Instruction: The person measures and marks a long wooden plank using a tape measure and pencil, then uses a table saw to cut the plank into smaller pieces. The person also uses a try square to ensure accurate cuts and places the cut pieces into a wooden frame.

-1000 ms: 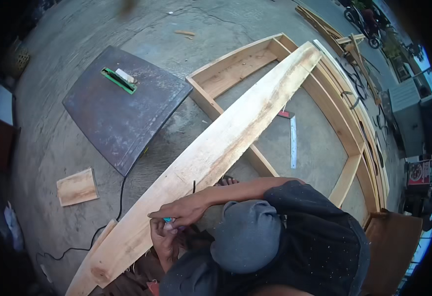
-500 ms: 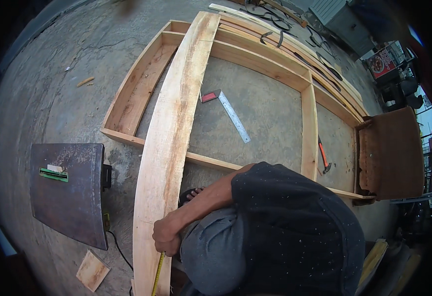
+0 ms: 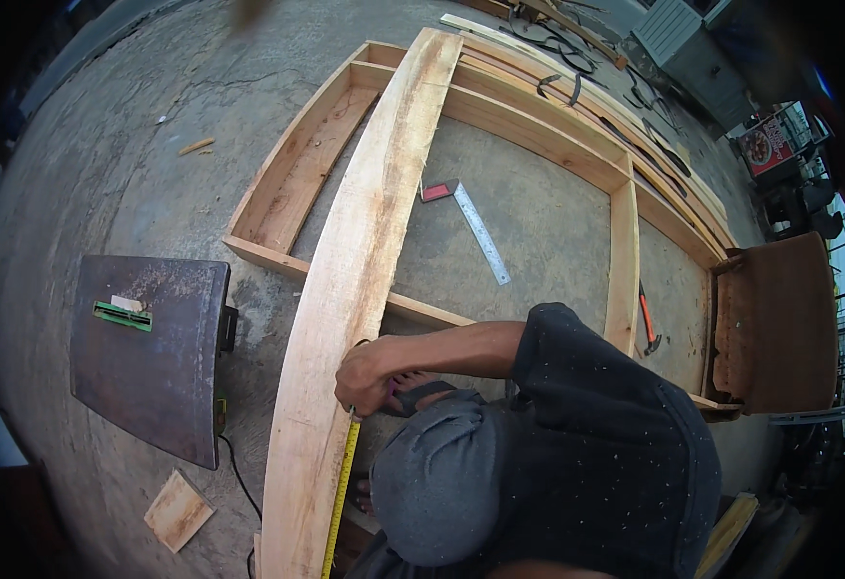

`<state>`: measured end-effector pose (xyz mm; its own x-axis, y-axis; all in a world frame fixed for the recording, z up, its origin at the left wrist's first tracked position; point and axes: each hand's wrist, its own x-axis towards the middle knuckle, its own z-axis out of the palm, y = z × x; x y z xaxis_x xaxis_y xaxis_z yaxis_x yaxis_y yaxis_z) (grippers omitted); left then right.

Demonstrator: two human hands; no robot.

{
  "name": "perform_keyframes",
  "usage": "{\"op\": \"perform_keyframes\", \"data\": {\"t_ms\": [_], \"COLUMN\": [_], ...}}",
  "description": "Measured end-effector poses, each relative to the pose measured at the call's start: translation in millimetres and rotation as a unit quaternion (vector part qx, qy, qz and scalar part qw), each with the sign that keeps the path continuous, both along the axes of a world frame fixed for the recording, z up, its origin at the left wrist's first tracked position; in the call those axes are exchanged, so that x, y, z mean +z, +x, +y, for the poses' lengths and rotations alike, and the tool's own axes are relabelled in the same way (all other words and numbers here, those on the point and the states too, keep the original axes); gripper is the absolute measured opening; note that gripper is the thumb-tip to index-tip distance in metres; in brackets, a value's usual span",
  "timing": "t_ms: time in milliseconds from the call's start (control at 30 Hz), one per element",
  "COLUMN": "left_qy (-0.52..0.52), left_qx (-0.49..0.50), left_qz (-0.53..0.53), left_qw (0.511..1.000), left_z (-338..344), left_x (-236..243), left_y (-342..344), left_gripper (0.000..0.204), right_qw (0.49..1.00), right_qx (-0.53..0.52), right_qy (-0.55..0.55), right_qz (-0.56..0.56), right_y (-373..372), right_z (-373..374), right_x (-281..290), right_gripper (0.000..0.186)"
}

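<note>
Neither my left hand nor my right hand is in view. A co-worker in a grey cap (image 3: 437,482) and black T-shirt (image 3: 606,444) bends over a long pale plank (image 3: 345,289) at the bottom centre. The co-worker's hand (image 3: 365,376) is at the plank's right edge, its fingers bent. What it holds is partly hidden. A yellow tape measure (image 3: 342,492) runs from just below that hand along the edge towards the bottom. Sandalled feet (image 3: 413,386) show beside the plank.
A wooden frame (image 3: 623,261) surrounds a square (image 3: 480,232) and a hammer (image 3: 646,318). A dark metal table (image 3: 148,367) with a cord is left, beside a board offcut (image 3: 177,507). Strips and clamps (image 3: 577,87) lie behind, a brown panel (image 3: 775,323) at right.
The view has swung round, bringing the hammer into sight. The co-worker's two hands were together on the plank; now one shows, slightly farther up it, with the yellow tape extended below.
</note>
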<state>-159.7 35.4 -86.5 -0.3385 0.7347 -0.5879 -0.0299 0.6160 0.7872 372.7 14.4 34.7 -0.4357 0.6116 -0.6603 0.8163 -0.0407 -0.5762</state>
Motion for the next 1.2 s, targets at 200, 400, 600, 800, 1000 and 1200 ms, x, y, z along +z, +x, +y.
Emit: {"op": "perform_keyframes", "data": {"t_ms": [200,400,600,800,1000,1200], "left_qy": [0.087,0.41,0.55,0.618,0.693,0.672], "left_qx": [0.032,-0.205,-0.385,-0.387,-0.386,-0.361], "left_qz": [0.094,-0.17,-0.429,-0.396,-0.287,0.003], "left_qw": [0.991,0.872,0.604,0.558,0.538,0.646], "left_z": [-11.2,3.0,-4.8,5.8,28.3,58.6], "left_x": [43.9,249.6,320.5,327.2,325.8,283.3], "left_y": [-0.9,131.5,259.9,261.1,267.0,256.6], "left_gripper": [0.062,0.06,0.054,0.049,0.057,0.073], "right_qw": [0.999,0.999,0.998,0.997,0.998,0.998], "right_qx": [0.014,0.016,-0.029,-0.049,-0.019,-0.059], "right_qy": [0.04,0.031,0.032,0.022,-0.014,0.003], "right_qz": [-0.034,-0.036,-0.036,-0.048,-0.053,-0.025], "right_y": [-40.0,-59.3,-59.6,-62.3,-72.9,-43.6], "right_z": [18.8,36.0,33.6,29.7,44.9,32.5], "right_x": [-1.3,-17.8,-23.3,-21.8,-34.4,-23.5], "right_gripper": [0.034,0.036,0.041,0.039,0.04,0.042]}}
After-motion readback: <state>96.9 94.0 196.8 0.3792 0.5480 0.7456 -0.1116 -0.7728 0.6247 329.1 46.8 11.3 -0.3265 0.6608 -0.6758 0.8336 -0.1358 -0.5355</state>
